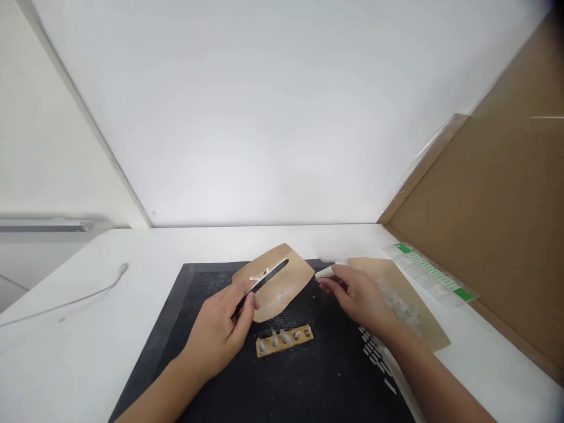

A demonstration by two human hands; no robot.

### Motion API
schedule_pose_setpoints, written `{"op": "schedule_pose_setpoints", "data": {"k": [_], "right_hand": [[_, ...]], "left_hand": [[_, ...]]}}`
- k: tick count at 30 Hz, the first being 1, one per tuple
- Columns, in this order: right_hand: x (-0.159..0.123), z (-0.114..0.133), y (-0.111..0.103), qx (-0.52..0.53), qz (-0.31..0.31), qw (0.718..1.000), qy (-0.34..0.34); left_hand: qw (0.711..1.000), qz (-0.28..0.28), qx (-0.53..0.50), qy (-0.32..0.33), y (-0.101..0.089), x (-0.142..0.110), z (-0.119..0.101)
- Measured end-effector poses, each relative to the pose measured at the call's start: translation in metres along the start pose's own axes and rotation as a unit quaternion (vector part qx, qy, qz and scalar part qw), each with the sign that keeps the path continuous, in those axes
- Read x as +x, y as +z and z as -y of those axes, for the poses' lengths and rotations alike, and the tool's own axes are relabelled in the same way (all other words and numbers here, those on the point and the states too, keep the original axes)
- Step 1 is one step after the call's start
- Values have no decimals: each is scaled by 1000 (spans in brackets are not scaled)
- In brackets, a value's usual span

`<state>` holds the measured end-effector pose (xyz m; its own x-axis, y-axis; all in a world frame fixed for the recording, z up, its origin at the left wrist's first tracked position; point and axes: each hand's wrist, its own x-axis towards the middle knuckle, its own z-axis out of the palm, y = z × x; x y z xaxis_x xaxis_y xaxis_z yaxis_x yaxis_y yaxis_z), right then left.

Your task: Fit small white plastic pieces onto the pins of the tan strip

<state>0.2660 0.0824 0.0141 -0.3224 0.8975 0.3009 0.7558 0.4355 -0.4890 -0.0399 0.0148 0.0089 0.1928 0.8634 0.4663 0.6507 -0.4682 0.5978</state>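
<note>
My left hand (224,326) is closed round a nail file (271,276), a slim black stick with a pale edge and a rounded far end. The file slants over a brown paper sheet (282,291) that has white specks on it. My right hand (355,294) pinches just beyond the sheet's right corner, and a white cover (325,272) wraps its index fingertip. Whatever lies between those fingers is too small to make out. Below the sheet, between my hands, lies a tan strip (284,341) carrying several clear nail tips and small metal-looking pegs.
Under all this is a black mat (299,393) on a white table (106,329). A second brown sheet (423,317) with whitish, translucent pieces lies beyond my right forearm. A clear, green-banded packet (434,273) is at right, by a brown board (497,205). A cable (92,295) crosses the left.
</note>
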Motion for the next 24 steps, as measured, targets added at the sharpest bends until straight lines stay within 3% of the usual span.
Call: {"op": "schedule_pose_setpoints", "data": {"k": [5, 9, 19, 24], "right_hand": [[-2, 1, 4, 40, -48, 998, -4], [-6, 15, 2, 51, -93, 994, -9], [-4, 68, 18, 244, -124, 962, 17], [8, 82, 23, 225, -91, 970, -3]], "left_hand": [[1000, 7, -13, 2, -2, 1, -3], [999, -7, -28, -13, 1, 1, -5], [989, -17, -128, -70, 4, 5, -12], [978, -13, -186, -99, 7, 4, -12]]}}
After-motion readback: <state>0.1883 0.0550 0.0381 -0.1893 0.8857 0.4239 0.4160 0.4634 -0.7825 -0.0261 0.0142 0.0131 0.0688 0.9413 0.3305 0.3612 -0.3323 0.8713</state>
